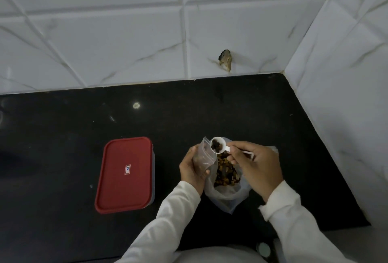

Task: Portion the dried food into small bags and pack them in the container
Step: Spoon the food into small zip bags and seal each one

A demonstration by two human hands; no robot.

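Right hand (255,166) pinched a white spoon (226,147) holding dried food (216,146) at the mouth of the small bag (203,155), which the left hand (193,169) gripped, above the big open bag (226,195). Well left, the red-lidded container (125,174) sat on the worktop (63,231).

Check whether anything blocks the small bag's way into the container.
Yes: the red lid sits closed on the container, left of the left hand that holds the small bag. Nothing else visible lies between them on the black counter.
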